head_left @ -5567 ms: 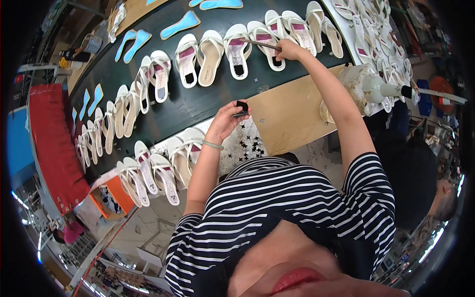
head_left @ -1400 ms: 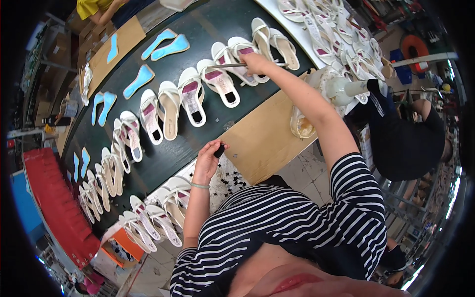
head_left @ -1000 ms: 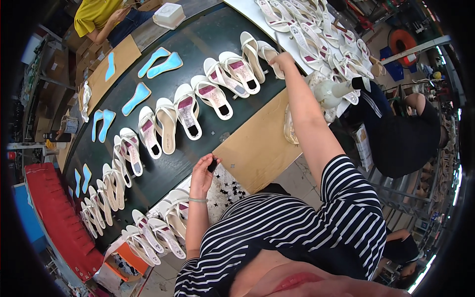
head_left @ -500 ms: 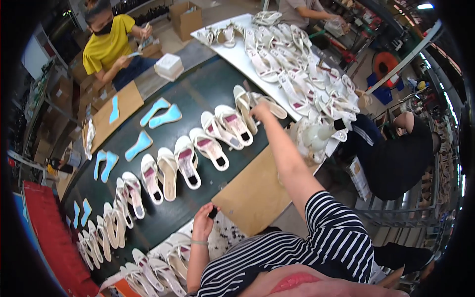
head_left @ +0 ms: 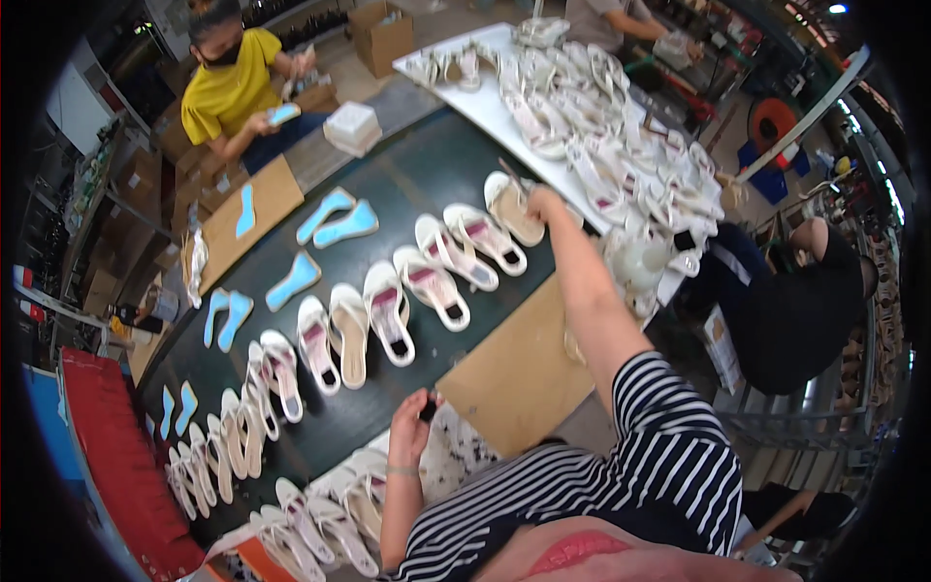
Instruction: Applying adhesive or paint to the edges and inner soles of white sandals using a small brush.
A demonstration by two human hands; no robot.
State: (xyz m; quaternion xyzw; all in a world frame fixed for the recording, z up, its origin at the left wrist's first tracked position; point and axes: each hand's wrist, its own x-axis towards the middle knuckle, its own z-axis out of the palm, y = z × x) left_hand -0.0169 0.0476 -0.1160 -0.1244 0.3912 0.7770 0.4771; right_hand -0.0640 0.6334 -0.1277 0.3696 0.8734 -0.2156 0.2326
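Note:
My right hand (head_left: 545, 206) reaches far out over the dark belt (head_left: 427, 179) to the last white sandal (head_left: 508, 206) in a row. Its fingers are closed on a thin stick (head_left: 511, 175) that points at that sandal. My left hand (head_left: 415, 432) stays close to my body at the belt's near edge, pinching a small black object (head_left: 428, 410). More white sandals with pink insoles (head_left: 388, 308) lie side by side along the belt between my hands.
Blue insoles (head_left: 330, 218) lie further back on the belt. A brown cardboard sheet (head_left: 514, 378) lies beside my right arm. A white table (head_left: 456, 48) carries a heap of sandals. A person in yellow (head_left: 233, 92) stands at the back, another in black (head_left: 795, 301) on the right.
My right hand has worked along the row to the sandal at its far end. My left hand has stayed at the near edge with the black object. The view has widened.

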